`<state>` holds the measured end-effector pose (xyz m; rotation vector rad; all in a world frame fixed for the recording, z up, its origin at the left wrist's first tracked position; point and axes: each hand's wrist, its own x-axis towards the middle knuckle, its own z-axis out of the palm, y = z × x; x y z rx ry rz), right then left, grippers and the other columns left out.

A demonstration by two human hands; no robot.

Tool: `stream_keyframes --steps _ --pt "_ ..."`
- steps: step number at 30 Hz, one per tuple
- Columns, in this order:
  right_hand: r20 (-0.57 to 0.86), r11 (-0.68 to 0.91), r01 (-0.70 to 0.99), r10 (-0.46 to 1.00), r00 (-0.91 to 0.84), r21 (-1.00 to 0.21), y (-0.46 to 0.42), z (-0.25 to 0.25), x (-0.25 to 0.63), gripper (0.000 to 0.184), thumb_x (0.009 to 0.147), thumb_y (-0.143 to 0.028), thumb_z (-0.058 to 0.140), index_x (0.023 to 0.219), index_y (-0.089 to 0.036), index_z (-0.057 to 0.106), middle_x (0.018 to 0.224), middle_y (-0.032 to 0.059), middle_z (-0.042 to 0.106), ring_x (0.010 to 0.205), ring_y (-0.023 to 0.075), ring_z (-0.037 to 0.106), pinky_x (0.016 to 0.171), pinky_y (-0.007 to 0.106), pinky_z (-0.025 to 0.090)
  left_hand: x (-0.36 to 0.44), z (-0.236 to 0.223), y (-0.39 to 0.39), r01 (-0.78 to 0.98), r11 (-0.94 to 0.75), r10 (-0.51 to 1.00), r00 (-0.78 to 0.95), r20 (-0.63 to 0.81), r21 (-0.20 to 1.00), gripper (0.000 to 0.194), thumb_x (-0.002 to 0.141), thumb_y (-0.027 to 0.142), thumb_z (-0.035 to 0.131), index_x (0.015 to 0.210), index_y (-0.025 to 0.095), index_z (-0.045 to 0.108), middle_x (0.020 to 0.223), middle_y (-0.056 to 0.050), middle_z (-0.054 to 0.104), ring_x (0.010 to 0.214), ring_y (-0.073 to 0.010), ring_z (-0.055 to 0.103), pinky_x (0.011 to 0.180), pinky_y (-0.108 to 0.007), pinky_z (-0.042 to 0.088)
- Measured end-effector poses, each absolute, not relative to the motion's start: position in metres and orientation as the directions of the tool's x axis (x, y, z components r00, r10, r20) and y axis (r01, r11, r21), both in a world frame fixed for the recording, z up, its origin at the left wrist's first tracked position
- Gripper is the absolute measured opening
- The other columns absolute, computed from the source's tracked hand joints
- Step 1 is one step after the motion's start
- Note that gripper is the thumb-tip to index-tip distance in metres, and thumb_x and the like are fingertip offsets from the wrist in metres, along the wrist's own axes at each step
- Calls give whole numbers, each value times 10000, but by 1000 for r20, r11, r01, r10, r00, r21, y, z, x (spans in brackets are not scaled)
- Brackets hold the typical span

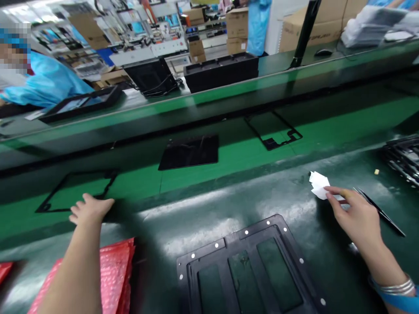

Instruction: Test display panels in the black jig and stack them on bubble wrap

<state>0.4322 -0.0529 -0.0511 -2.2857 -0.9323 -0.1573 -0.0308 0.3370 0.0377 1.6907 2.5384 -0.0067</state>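
My left hand (89,209), fingers spread, is over the near edge of a thin black frame (62,183) on the green belt (183,183); whether it touches the frame I cannot tell. Between finger and thumb, my right hand (358,216) pinches a crumpled white paper piece (319,185) above the dark green bench. Tweezers (381,213) lie just beyond that hand, to the right. In front of me sits a black fixture plate (225,270) with long openings and several round light dots along its rim. Farther along the belt are a flat black panel (190,152) and another thin frame (270,144).
Red bubble-wrap pouches (116,270) lie under my left forearm. Dark metal parts (404,157) are stacked at the right edge, near a small yellowish bit (376,172). Across the belt are a black tray (222,72), a monitor (150,76) and a person in blue sleeves (55,80).
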Motion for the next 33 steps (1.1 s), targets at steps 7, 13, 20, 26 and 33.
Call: stream_keyframes --steps 7,13,20,26,33 --pt "318 -559 619 545 775 -551 -51 -44 431 431 858 -546 483 928 -210 744 911 71 731 652 189 658 634 318 447 -33 41 346 913 407 907 -408 -104 -31 868 674 336 511 1473 17 393 1488 -342 406 1389 -469 412 1039 -618 362" --pt "274 -597 600 549 790 -533 -54 -41 429 476 790 -556 469 938 -208 758 879 73 735 671 216 669 636 335 464 -28 36 350 967 254 953 -247 -173 22 818 725 280 587 1502 127 387 1375 -193 587 1319 -376 503 1079 -540 340" --pt "327 -531 654 584 743 -538 -54 -46 428 466 789 -572 458 889 -219 745 848 74 733 622 233 667 586 358 464 0 25 341 964 248 967 -241 -80 99 678 697 349 669 1311 78 571 1369 -310 546 1340 -454 466 1098 -550 301" --pt "380 -435 694 609 696 -574 -54 -49 425 424 876 -557 456 908 -227 721 900 79 741 631 222 667 582 345 462 14 43 330 894 371 922 -386 14 253 622 640 281 664 1193 33 528 1304 -412 520 1310 -536 467 1021 -646 332" --pt "354 -388 660 615 705 -643 -52 -42 411 438 886 -571 481 958 -220 731 914 88 732 649 208 650 591 337 456 38 76 298 854 154 982 -187 17 496 493 634 318 738 1041 184 494 1079 -171 670 1115 -385 642 974 -534 461"
